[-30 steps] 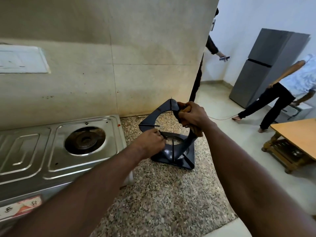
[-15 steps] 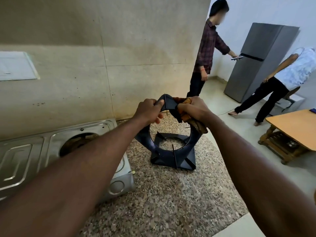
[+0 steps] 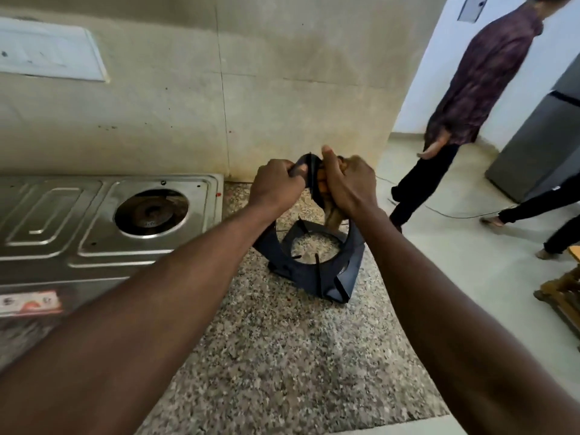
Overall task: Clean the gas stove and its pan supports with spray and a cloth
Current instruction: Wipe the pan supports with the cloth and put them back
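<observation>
The pan support (image 3: pixel 307 163) stood on edge over a second support (image 3: pixel 345 277) that lay flat on the worktop (image 3: pixel 282 356), just right of the stove (image 3: pixel 47 215). It was probably tipped up so its rim could be reached. The left hand (image 3: pixel 276 183) curled its fingers round the top edge, apparently to steady it. The right hand (image 3: pixel 348 183) clutched the cloth (image 3: pixel 332 215) against the rim, seemingly to rub.

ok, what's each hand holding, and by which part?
Left hand grips the raised pan support at its top rim; right hand clutches the cloth against that rim.
</observation>
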